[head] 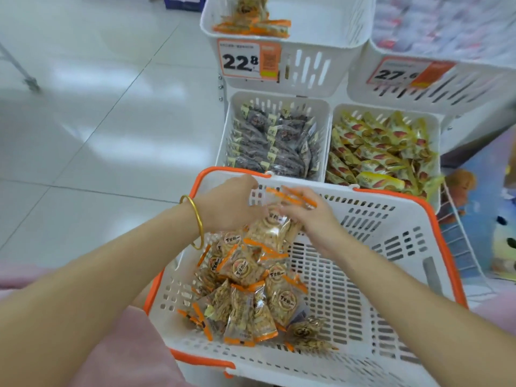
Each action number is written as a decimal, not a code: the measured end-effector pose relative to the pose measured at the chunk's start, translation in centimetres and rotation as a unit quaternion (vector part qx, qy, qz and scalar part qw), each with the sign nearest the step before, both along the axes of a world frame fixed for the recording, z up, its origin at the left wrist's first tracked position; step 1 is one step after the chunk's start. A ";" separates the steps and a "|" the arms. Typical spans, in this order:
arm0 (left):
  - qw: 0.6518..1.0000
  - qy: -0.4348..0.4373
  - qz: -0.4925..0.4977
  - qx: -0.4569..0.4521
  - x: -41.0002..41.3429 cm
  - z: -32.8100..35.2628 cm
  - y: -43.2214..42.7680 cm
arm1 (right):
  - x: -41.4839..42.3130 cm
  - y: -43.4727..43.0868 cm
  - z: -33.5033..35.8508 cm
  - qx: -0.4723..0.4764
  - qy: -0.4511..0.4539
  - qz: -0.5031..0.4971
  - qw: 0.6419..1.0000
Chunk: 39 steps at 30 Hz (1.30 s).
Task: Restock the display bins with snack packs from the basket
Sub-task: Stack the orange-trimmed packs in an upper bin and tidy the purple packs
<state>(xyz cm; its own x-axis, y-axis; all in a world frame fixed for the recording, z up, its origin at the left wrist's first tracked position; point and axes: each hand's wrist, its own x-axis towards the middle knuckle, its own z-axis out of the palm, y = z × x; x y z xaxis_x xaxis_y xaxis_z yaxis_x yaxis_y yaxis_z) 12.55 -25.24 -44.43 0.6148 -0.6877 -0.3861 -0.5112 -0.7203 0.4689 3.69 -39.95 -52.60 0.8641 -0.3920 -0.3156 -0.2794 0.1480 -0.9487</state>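
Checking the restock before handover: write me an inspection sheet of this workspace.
Surface: tiled floor; white basket with orange rim.
Job's things: packs piled in the basket's left half; top bin nearly empty, with a few orange packs in its far left corner.
Clutter: nothing seen.
Hands: left hand and right hand both grip a bunch of packs over the basket.
Cables: nothing seen.
Surroundings: dark-pack bin and yellow-pack bin well filled; price tag reads 22.8.

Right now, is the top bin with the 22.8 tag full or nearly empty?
Nearly empty: the top bin holds a few orange-edged packs at its left; the rest is bare.
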 end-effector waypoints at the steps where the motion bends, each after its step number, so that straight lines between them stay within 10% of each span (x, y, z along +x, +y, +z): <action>1: 0.999 0.043 0.019 -0.027 -0.2 -0.1 -0.4 | -0.1 -0.8 1.6 0.047 -0.006 -0.016 0.999; 8: 0.968 0.154 0.076 -0.181 -0.8 1.6 -2.7 | -1.2 -4.4 7.2 0.167 -0.063 0.004 0.984; 23: 0.883 0.339 0.151 -0.287 -0.9 1.3 -5.1 | -2.5 -5.5 9.4 -0.032 -0.068 -0.072 0.995; 34: 0.940 0.184 0.018 -0.288 3.9 4.6 -6.0 | 3.0 -7.4 15.2 -0.111 -0.009 0.103 0.988; 39: 0.916 -0.130 0.062 -0.375 10.2 8.6 -7.7 | 11.2 -9.1 22.0 -0.236 -0.132 -0.010 0.963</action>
